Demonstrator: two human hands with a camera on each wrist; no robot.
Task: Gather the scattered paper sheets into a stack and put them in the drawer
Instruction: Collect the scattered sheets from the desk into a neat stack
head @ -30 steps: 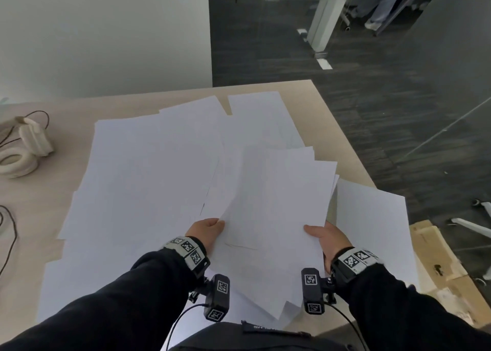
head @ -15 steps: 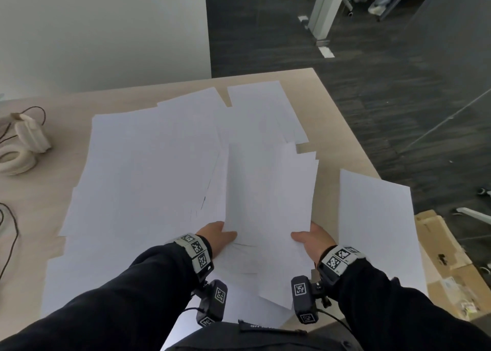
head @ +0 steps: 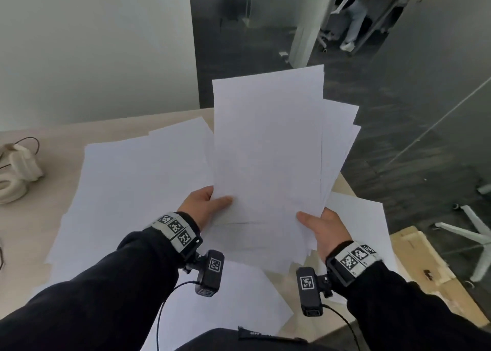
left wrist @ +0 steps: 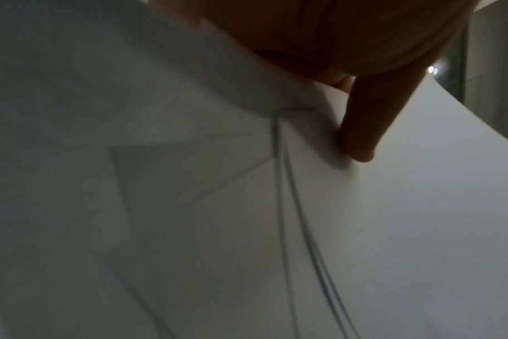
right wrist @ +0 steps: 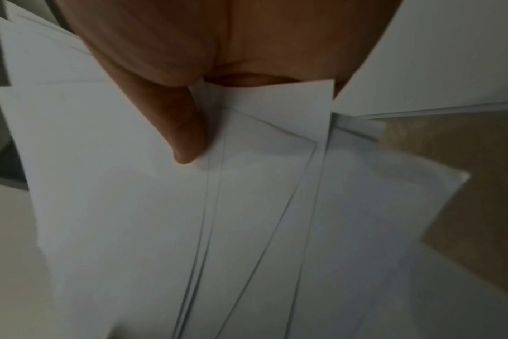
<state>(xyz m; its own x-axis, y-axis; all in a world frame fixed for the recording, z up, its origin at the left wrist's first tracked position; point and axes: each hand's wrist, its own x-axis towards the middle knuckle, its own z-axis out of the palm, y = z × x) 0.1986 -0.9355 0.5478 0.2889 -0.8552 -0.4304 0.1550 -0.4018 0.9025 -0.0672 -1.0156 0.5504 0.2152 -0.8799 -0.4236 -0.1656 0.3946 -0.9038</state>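
I hold a loose bundle of white paper sheets (head: 268, 148) raised above the desk, tilted up towards me, its edges uneven. My left hand (head: 204, 204) pinches the bundle's lower left edge, thumb on top. My right hand (head: 322, 227) pinches the lower right edge, thumb on the front. The left wrist view shows my thumb (left wrist: 365, 128) pressed on the paper bundle (left wrist: 421, 206). In the right wrist view my thumb (right wrist: 186, 133) presses on the fanned sheets (right wrist: 247, 206). More scattered sheets (head: 132, 191) lie flat on the desk. No drawer is in view.
The light wooden desk (head: 24, 217) carries cream headphones (head: 16, 175) with a cable at the left. One sheet (head: 372, 233) lies near the desk's right edge. A cardboard box (head: 430, 273) and a chair base (head: 475, 233) stand on the dark floor to the right.
Both hands have lifted the gathered bundle off the desk and tilted it upright. The sheets have drawn closer together.
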